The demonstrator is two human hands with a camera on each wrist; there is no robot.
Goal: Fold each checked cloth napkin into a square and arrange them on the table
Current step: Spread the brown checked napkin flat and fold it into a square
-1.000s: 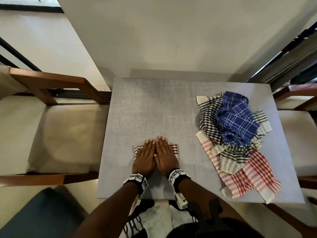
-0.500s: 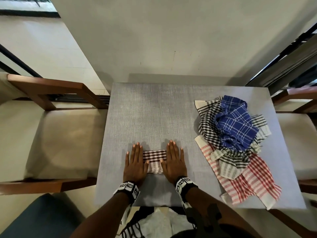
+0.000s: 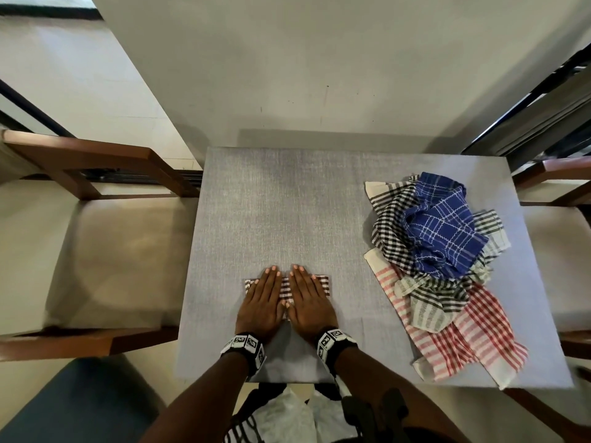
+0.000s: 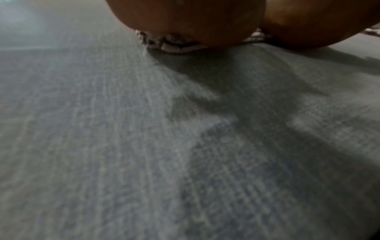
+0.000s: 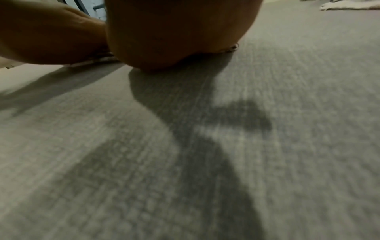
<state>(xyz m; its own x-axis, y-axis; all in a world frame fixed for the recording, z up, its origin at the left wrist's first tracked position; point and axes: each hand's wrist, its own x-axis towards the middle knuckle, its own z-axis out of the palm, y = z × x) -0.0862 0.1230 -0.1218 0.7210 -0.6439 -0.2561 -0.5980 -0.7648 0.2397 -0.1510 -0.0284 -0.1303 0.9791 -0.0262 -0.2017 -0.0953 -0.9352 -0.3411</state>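
Hands flat, side by side, near front edge of grey table (image 3: 287, 203). My left hand (image 3: 263, 302) and right hand (image 3: 308, 300) both press down on folded dark-checked napkin (image 3: 285, 287) — fingers straight, close together, thumbs almost meeting. I see only napkin's edges peeking out around palms. Wrist views blurred; cloth edge just visible under heels of hands. Heap of unfolded napkins (image 3: 441, 270) lies well apart on right side of table — blue one (image 3: 443, 231) on top, red-checked (image 3: 463, 343) nearest me.
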